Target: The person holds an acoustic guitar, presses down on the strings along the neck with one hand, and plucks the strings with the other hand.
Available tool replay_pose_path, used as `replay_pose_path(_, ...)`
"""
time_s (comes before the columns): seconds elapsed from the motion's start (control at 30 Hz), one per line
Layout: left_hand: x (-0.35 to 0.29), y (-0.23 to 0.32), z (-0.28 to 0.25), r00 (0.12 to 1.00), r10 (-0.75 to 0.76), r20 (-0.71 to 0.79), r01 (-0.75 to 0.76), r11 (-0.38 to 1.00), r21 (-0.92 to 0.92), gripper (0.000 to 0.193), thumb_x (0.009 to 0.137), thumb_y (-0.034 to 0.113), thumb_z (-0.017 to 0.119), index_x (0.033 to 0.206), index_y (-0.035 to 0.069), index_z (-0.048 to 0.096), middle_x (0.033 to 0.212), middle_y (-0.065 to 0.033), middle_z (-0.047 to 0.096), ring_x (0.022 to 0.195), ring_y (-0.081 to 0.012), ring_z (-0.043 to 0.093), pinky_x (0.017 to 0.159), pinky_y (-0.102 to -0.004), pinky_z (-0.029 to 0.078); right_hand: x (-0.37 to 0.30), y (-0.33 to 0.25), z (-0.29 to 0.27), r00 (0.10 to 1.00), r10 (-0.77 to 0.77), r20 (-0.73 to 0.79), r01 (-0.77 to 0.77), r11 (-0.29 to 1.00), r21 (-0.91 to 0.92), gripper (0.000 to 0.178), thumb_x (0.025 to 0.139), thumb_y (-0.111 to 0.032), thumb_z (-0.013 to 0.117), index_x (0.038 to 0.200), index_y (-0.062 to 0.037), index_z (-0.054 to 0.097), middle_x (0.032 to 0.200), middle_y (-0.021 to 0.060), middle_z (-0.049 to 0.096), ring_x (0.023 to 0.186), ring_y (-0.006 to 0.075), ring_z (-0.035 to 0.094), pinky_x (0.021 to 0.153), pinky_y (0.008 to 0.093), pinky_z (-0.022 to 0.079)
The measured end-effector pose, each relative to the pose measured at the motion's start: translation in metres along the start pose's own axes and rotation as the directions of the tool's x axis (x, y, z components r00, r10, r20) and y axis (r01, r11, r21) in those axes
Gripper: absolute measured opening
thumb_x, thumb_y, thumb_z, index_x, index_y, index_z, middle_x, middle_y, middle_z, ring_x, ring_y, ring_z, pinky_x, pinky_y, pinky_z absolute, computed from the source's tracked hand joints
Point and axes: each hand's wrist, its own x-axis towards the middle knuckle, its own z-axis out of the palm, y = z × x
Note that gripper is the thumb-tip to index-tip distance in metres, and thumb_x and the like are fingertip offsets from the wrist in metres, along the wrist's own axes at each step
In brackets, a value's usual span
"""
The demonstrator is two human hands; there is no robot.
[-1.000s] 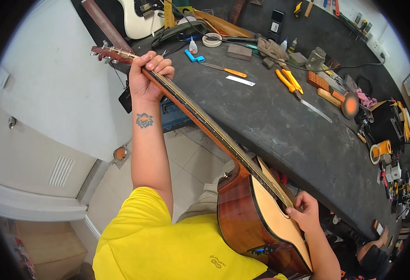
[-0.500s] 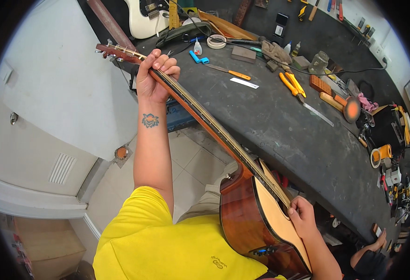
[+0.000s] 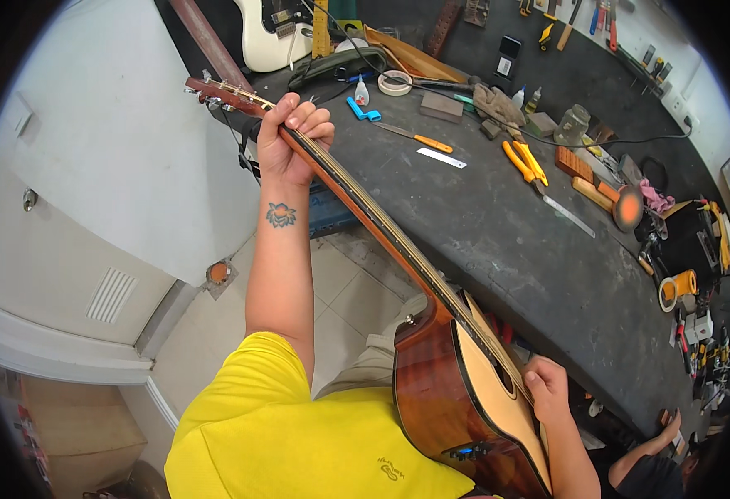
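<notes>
An acoustic guitar (image 3: 427, 381) with a glossy reddish-brown side and pale top lies across my lap, its neck slanting up to the left. My left hand (image 3: 292, 137) is wrapped round the neck close to the headstock (image 3: 224, 93), fingers bent over the strings. Over the strings beside the sound hole, my right hand (image 3: 548, 387) has its fingers curled in and thumb pressed to them; whatever they may hold is hidden. A small lit control panel (image 3: 467, 453) shows on the guitar's side.
Past the neck stretches a dark workbench (image 3: 498, 237) bearing a blue string winder (image 3: 362, 110), orange-handled knife (image 3: 433, 144), yellow-handled pliers (image 3: 525, 161), mallet (image 3: 628, 208) and tape roll (image 3: 395, 83). A white electric guitar (image 3: 267, 37) lies at the back. Another person's hand (image 3: 671, 428) shows at lower right.
The guitar's headstock and my left hand have shifted slightly right and down in the picture, as has the bench scene. My right hand sits a little lower, still by the strings.
</notes>
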Motion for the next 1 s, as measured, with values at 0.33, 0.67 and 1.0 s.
replay_pose_path(0.33,0.0,-0.001,0.002,1.0,-0.009,-0.011,0.009,1.0,0.004,0.015,0.097,0.012,0.066,0.084,0.007,0.062,0.066,0.0005,0.054,0.069,-0.0119,0.045,0.065,-0.0262,0.04,0.006,-0.02,0.009,0.994,-0.105,-0.024,0.096,0.966,-0.239,0.028,0.096,-0.022,0.06,0.111,-0.0004,0.053,0.118,0.0203,0.053,0.11,0.0347,0.053,0.099,0.0424,0.042)
replay_pose_path(0.67,-0.022,-0.04,-0.001,0.995,0.085,0.047,-0.091,0.982,0.164,0.035,0.091,0.014,0.075,0.124,0.011,0.064,0.091,-0.0019,0.068,0.091,-0.0175,0.058,0.086,-0.0355,0.046,0.0,0.0,0.008,0.984,0.166,-0.061,-0.162,0.985,0.066,0.024,0.09,-0.008,0.076,0.077,-0.0034,0.055,0.075,-0.001,0.052,0.071,0.0092,0.045,0.066,0.0267,0.039)
replay_pose_path(1.0,-0.044,-0.061,0.03,0.969,0.043,-0.243,-0.005,0.988,0.152,0.022,0.089,-0.002,0.069,0.101,0.014,0.061,0.074,0.0,0.055,0.073,-0.0142,0.051,0.069,-0.0318,0.043,-0.001,0.014,0.003,0.98,0.194,-0.045,-0.186,0.972,0.141,0.023,0.099,-0.008,0.066,0.08,0.0033,0.064,0.078,0.0024,0.06,0.072,0.0104,0.051,0.068,0.0277,0.04)
